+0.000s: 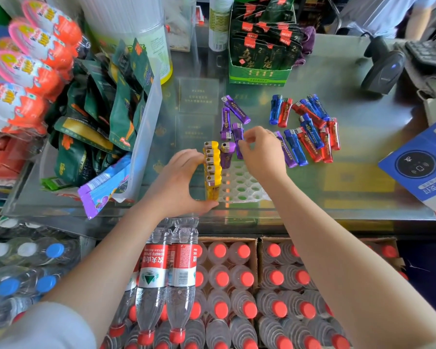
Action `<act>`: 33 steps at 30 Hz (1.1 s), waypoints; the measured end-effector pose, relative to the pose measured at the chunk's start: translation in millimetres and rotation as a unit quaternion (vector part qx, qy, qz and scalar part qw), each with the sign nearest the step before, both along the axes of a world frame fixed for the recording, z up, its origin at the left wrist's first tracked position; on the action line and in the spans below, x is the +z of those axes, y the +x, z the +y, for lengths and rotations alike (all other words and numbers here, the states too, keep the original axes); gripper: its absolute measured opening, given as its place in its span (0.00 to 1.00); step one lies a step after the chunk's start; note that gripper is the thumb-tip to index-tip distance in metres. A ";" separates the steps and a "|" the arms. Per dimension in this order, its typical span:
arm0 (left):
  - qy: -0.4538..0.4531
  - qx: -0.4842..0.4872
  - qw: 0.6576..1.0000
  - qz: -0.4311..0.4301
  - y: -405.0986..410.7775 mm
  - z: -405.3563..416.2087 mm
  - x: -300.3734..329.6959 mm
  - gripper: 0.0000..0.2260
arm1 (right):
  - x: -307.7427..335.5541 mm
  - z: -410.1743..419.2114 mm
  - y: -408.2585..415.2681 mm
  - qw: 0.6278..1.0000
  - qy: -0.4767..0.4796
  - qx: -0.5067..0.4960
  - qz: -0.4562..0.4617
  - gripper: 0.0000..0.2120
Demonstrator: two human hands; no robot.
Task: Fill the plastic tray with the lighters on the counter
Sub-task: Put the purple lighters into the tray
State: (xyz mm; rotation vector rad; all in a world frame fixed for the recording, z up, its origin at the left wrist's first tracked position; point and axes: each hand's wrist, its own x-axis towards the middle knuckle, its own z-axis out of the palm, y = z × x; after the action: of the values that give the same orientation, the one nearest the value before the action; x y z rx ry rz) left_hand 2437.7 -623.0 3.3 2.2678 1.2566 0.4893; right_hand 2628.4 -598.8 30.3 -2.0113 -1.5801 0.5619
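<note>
A white plastic tray point(241, 183) with round holes sits on the glass counter point(350, 147) near its front edge. A row of several yellow lighters point(213, 170) stands upright along the tray's left side. My left hand point(184, 182) grips that row from the left. One purple lighter point(227, 153) stands in the tray beside the yellow row. My right hand point(261, 151) pinches another purple lighter point(238, 139) just above the tray's far edge. Two more purple lighters point(233, 112) lie loose behind it. A pile of blue and red lighters point(310, 129) lies to the right.
A clear bin of green snack packets point(111, 114) stands left of the tray. A green display box point(261, 44) sits at the back. A barcode scanner point(383, 69) and a blue box point(423, 167) are on the right. Crates of water bottles point(227, 285) fill the space below the counter.
</note>
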 end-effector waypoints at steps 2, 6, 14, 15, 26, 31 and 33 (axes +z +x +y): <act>0.002 0.000 1.000 -0.005 0.0 -0.2 0.7 0.38 | 0.3 6.5 -3.8 1.000 -0.024 0.002 -0.012 0.12; -0.007 0.005 1.000 -0.008 1.4 -0.3 3.5 0.37 | 2.9 11.8 -9.9 0.997 -0.047 -0.009 -0.058 0.12; -0.013 0.009 1.000 -0.021 2.0 0.8 4.2 0.36 | 4.6 4.7 -1.4 0.994 0.017 0.022 -0.102 0.09; -0.014 0.009 1.000 -0.022 2.0 0.8 4.2 0.36 | 6.9 -1.9 0.2 0.996 0.048 0.020 -0.074 0.09; -0.013 -0.002 1.000 -0.023 -0.1 0.6 2.2 0.35 | -3.8 -65.2 -1.4 0.982 0.105 0.067 0.140 0.06; -0.004 -0.003 0.999 -0.033 -1.0 -2.3 2.8 0.35 | -3.9 -61.6 -4.8 0.972 0.115 0.079 0.188 0.08; -0.004 -0.003 1.000 -0.028 -1.3 -2.7 2.1 0.35 | -2.1 -60.6 -5.0 0.975 0.107 0.070 0.183 0.08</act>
State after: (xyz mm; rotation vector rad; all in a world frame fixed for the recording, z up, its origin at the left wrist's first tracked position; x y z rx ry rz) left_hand 2436.4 -625.7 5.5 2.2351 1.2227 0.5420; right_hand 2623.3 -659.4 28.2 -1.5443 -1.4893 0.7350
